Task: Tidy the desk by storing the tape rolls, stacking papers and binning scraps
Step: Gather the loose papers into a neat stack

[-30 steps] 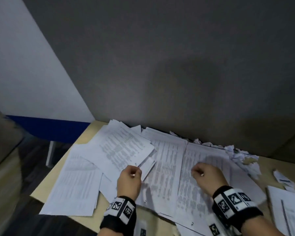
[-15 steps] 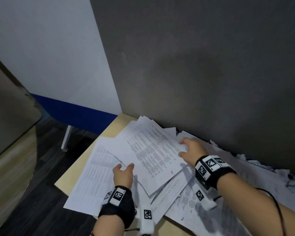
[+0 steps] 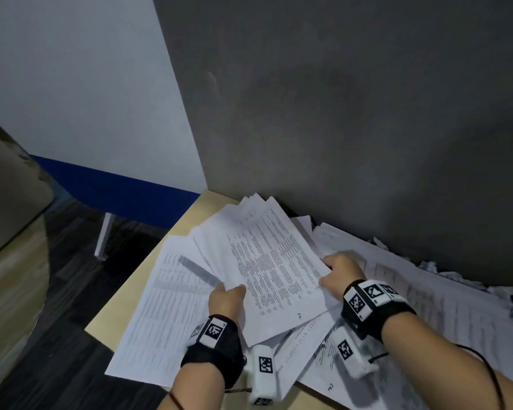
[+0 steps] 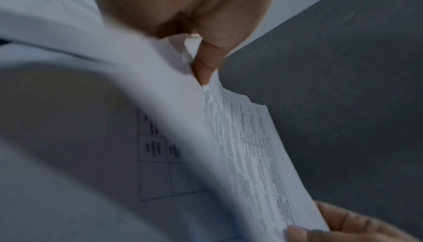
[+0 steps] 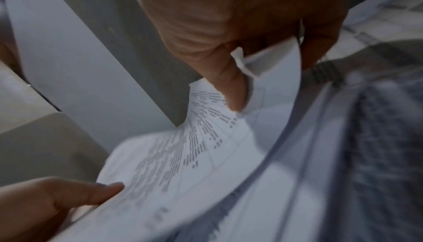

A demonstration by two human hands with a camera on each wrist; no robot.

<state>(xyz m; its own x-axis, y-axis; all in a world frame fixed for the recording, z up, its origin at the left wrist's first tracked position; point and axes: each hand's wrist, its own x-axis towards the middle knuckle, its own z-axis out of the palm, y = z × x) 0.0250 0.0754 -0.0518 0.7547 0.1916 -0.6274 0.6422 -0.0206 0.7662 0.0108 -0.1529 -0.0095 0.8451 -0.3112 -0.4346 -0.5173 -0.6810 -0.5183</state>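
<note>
A bundle of printed sheets (image 3: 273, 267) is lifted slightly over the desk's left end, fanned at its far corner. My left hand (image 3: 227, 297) grips its near-left edge, thumb on top; the left wrist view shows the thumb (image 4: 206, 65) pressed on the bundle (image 4: 251, 151). My right hand (image 3: 338, 275) pinches the right edge; in the right wrist view its thumb (image 5: 231, 86) lies on the printed page (image 5: 183, 155). More loose sheets (image 3: 166, 315) cover the desk beneath. Crumpled scraps (image 3: 444, 275) lie along the back wall at the right. No tape rolls are in view.
The wooden desk (image 3: 190, 220) stands in a corner against a dark grey wall (image 3: 353, 113). Its left edge drops to dark flooring (image 3: 71, 261). A white table leg (image 3: 102, 235) and a blue skirting (image 3: 116, 190) are to the left. Sheets overhang the front edge.
Both hands moved left from the middle papers onto a sheet bundle and gripped its two sides. The bundle has since risen a little and my view has swung left.
</note>
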